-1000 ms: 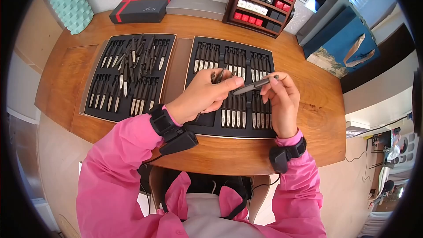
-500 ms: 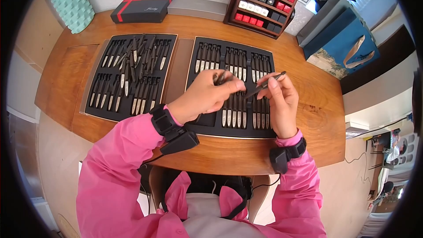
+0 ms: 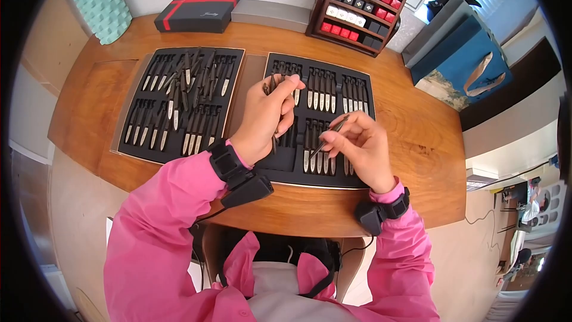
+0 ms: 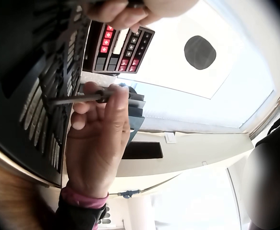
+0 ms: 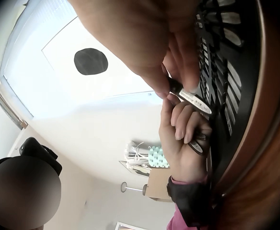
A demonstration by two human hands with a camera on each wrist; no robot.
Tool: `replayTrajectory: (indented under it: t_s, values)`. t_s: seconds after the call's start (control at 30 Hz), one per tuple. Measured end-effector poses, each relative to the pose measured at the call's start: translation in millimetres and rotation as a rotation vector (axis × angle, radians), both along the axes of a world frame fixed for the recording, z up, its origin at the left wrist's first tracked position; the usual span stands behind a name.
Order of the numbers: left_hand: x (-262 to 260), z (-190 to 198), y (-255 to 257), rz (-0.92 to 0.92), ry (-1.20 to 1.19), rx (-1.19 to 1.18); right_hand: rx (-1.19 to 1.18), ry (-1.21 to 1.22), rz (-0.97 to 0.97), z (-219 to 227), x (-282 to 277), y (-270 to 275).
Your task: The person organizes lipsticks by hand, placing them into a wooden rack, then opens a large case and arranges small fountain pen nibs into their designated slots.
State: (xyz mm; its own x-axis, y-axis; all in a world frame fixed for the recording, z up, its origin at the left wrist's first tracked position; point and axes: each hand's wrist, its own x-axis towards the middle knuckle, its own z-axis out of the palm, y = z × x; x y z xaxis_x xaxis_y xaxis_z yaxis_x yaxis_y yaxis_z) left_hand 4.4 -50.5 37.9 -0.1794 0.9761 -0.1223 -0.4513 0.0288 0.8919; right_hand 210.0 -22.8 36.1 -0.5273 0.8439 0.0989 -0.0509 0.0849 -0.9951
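Observation:
My right hand [image 3: 364,148] pinches a slim dark pen-like piece [image 5: 193,100] with a pale pointed label end. It slants down over the lower rows of the right black tray [image 3: 277,166], its pale end close to the slotted pieces. Curled above this tray's left side, my left hand [image 3: 262,120] holds several similar dark pieces [image 3: 272,83], partly hidden by the fingers. Labelled pieces stand in rows in the right tray's slots. The left tray [image 3: 143,96] has such rows too, with a heap of loose pieces [image 3: 186,76] lying across its upper part.
A dark gift box [image 3: 199,14] with red ribbon lies at the back left of the wooden table [image 3: 417,155]. A wooden rack [image 3: 311,24] of coloured cubes stands behind the right tray. At the right is a blue paper bag [image 3: 462,48].
My hands have drawn apart: the left has moved up and left with its bunch, the right down and left. The right hand's piece has swung to point steeply down at the lower rows.

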Motion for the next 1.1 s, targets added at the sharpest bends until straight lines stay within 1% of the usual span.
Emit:
replayTrajectory:
  t_s: [0.03,0.07,0.13,0.17,0.27,0.4,0.47,0.5,0.57,0.67,0.8,0.87,0.9,0.97,1.1]
  values:
    - [-0.3,-0.7,0.1,0.001,0.002,0.0,-0.027,-0.011,0.049,2.5,-3.8,-2.6]
    - [-0.1,-1.3,0.2,0.016,-0.013,0.018,-0.027,-0.009,0.051,7.2,-8.4,-5.8]
    - [0.8,-1.2,0.1,0.03,-0.03,0.035,-0.046,-0.201,0.102,15.4,-18.7,-12.9]
    - [1.2,-0.4,-0.2,0.033,-0.034,0.036,0.012,-0.228,0.092,13.2,-24.7,-15.8]
    - [0.0,-2.7,0.5,0.042,-0.047,0.044,0.299,-0.389,0.043,9.6,-30.2,-12.1]
    - [-0.2,-3.3,-0.7,0.009,-0.047,0.035,0.387,-0.492,0.014,2.8,-29.3,-2.2]
    - [-0.4,-4.5,0.3,0.004,-0.041,0.05,0.472,-0.607,0.027,2.7,-30.7,-1.5]
    - [-0.2,-3.6,0.1,0.006,-0.037,0.037,0.474,-0.609,0.031,2.3,-31.5,-1.7]
    - [0.2,-3.7,-0.2,0.005,-0.043,0.036,0.667,-0.633,0.034,1.6,-33.4,-3.1]
    - [-0.5,-4.3,-0.3,-0.003,-0.042,0.041,0.699,-0.669,0.001,6.4,-36.2,-9.5]
    - [-0.1,-3.4,-0.5,-0.005,-0.04,0.041,0.773,-0.639,-0.031,7.0,-37.6,-12.3]
    - [-0.5,-4.5,-0.1,-0.006,-0.044,0.039,0.97,-0.66,-0.001,3.7,-35.1,-12.0]
    - [-0.5,-4.9,0.1,-0.009,-0.048,0.036,0.97,-0.66,0.0,2.7,-34.7,-10.5]
    - [-0.4,-5.0,0.0,-0.011,-0.047,0.038,1.139,-0.599,0.038,1.1,-34.2,-6.7]
    - [0.3,-2.2,-1.6,-0.009,-0.033,0.031,1.195,-0.621,0.091,-0.4,-29.6,-7.9]
